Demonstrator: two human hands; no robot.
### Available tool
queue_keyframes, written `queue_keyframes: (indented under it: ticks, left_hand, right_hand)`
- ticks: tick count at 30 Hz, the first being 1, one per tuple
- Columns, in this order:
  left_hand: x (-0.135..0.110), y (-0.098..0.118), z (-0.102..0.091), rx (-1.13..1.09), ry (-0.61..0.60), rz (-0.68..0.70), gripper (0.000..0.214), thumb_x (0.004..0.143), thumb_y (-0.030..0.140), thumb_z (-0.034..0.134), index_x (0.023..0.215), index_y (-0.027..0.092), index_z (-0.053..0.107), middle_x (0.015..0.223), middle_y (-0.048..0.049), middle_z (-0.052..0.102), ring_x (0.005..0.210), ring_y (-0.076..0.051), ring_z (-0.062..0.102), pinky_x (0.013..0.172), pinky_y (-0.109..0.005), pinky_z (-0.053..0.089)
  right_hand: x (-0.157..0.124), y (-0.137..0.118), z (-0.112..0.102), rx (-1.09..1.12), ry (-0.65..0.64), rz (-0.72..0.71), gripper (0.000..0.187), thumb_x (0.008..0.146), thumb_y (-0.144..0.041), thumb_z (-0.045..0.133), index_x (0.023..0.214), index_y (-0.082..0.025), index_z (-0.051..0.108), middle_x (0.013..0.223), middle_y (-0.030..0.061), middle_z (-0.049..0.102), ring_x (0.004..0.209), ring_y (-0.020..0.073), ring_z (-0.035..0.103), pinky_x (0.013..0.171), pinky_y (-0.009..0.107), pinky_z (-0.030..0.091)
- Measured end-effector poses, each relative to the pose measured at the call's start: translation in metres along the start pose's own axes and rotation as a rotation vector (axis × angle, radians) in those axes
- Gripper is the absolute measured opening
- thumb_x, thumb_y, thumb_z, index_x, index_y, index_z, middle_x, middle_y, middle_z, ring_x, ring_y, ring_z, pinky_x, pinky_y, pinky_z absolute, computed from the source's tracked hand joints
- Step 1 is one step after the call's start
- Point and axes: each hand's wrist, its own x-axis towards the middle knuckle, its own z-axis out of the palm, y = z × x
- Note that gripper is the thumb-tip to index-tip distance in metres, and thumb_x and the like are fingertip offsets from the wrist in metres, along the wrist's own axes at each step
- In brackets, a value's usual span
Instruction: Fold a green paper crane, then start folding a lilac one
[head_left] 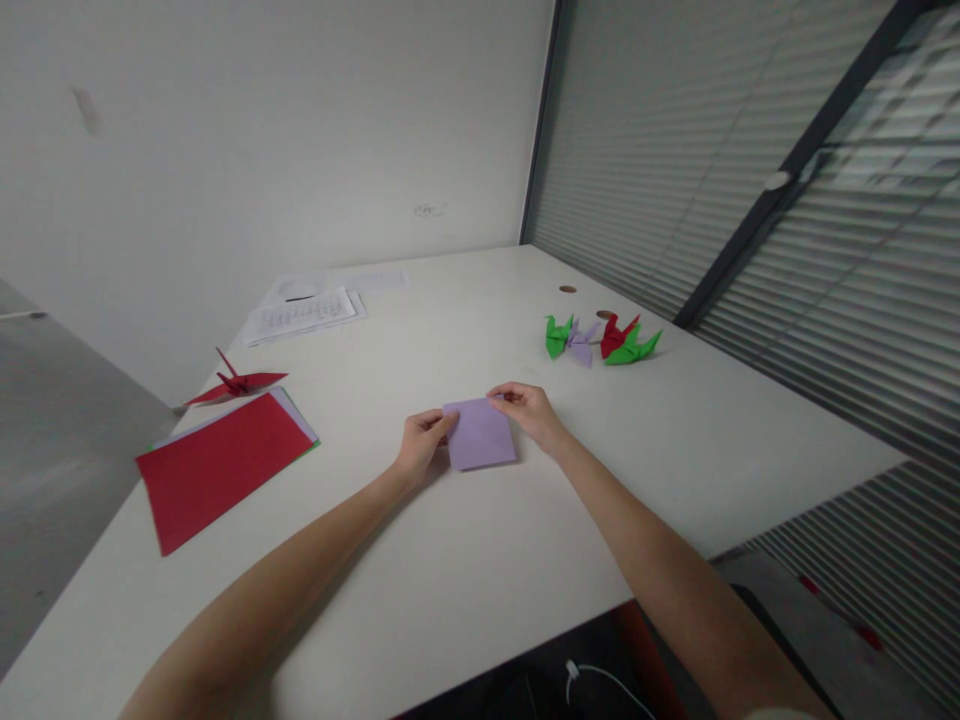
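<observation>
A folded sheet of lilac paper (480, 435) lies flat on the white table (465, 560) in front of me. My left hand (421, 440) pinches its left edge near the far corner, fingers closed on the paper. My right hand (529, 408) pinches the far right corner, fingers curled on it. Both forearms rest on or just above the table.
A stack of coloured sheets with red on top (221, 462) lies at the left, a red paper crane (236, 383) behind it. Several folded cranes, green, lilac and red (600, 340), sit at the right. Printed papers (304, 312) lie near the wall.
</observation>
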Motion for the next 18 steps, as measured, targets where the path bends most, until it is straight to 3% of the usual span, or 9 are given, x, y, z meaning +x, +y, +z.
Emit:
queue_keyframes:
  ticks: [18]
  left_hand:
    - [-0.0027, 0.0033, 0.0024, 0.017, 0.009, 0.019, 0.041, 0.058, 0.049, 0.081, 0.067, 0.011, 0.070, 0.062, -0.0026, 0.060, 0.055, -0.010, 0.048, 0.051, -0.022, 0.037]
  right_hand:
    - [-0.0011, -0.0051, 0.0008, 0.046, -0.003, 0.005, 0.022, 0.062, -0.036, 0.074, 0.075, -0.018, 0.070, 0.077, 0.0035, 0.069, 0.075, 0.0162, 0.060, 0.074, 0.031, 0.045]
